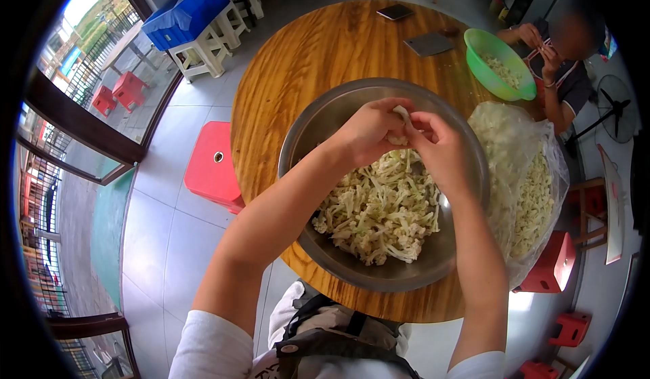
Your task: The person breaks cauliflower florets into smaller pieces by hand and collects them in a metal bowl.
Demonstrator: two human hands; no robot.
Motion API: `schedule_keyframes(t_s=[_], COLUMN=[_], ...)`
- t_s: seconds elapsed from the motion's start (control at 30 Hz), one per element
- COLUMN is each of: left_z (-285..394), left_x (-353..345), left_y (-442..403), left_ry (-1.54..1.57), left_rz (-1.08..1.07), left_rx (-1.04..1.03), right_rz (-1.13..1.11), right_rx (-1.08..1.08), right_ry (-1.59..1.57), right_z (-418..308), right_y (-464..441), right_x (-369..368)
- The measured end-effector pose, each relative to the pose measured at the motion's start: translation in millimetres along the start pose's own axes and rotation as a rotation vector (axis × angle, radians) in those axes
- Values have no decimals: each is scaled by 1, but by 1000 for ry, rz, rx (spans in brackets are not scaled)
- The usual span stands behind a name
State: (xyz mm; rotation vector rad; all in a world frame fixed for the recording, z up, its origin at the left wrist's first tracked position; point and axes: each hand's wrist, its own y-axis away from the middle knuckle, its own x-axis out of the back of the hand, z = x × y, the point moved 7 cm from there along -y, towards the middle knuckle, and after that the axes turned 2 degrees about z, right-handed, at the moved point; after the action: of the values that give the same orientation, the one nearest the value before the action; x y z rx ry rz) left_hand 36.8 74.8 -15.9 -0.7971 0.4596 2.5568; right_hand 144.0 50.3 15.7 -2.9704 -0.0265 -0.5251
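A wide steel bowl (308, 243) holds a heap of cauliflower pieces (382, 209) on the round wooden table. Above the bowl's far half, both hands meet around a pale cauliflower floret (401, 115). My left hand (372, 130) has its fingers closed around the floret. On the other side, my right hand (440, 145) pinches the same floret with thumb and fingers. Part of the floret is hidden by the fingers.
Right of the bowl, a clear plastic bag (497, 155) is full of cauliflower. Beyond it are a green basin (484, 74) and a seated person (569, 54). A dark phone (395, 12) and a grey flat object (428, 44) lie on the wooden table (291, 54). A red stool (210, 162) stands left.
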Motion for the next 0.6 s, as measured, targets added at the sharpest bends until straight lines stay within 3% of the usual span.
schedule_keyframes(t_s=[0.1,0.3,0.6], left_z=[-1,5,7], left_x=[-2,-10,0], left_y=[0,6,7], left_ry=[6,81,59], left_rz=[7,-9,141], left_rx=[-12,2,36], right_rz=[9,17,-13], right_rx=[18,-254,-349], right_ry=[-228,-702,-910], right_z=[15,33,33], right_y=[-6,-9,-9], right_x=[0,7,7])
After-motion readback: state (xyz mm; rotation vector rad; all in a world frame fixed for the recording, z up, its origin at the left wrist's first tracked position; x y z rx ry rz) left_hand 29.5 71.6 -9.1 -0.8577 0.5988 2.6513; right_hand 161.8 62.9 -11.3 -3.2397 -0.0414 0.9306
